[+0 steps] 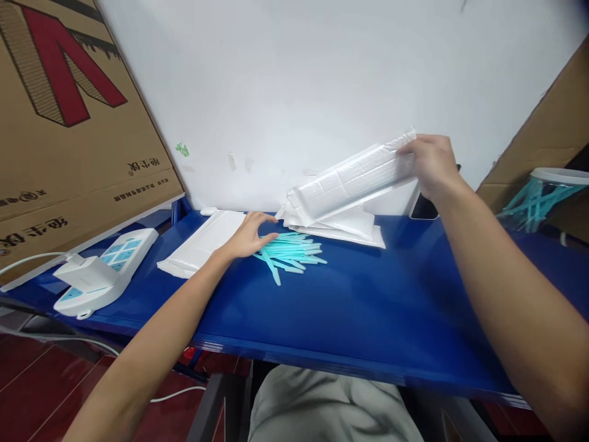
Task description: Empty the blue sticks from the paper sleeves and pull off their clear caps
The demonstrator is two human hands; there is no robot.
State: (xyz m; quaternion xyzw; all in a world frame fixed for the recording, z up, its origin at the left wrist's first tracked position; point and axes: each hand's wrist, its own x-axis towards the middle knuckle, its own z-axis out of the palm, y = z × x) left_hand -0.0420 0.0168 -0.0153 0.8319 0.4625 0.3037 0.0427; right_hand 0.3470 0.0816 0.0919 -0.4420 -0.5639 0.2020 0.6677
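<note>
My right hand [435, 162] grips the upper right end of a white padded mailer [354, 178]. The mailer slants down to the left, its lower end over a small stack of white mailers [354, 224] by the wall. At the left edge of a pile of turquoise plastic sticks [289, 248] is my left hand [253, 235], thumb and fingers apart. Its thumb is over the sticks; whether it touches them I cannot tell. Another white mailer [202, 242] lies flat on the table, just left of that hand.
The blue table [331, 313] meets a white wall. A power strip [115, 264] with a white plug stands at the left, before a cardboard box [83, 153]. A phone [423, 205] leans behind my right wrist. A clear container [536, 196] of turquoise sticks stands far right.
</note>
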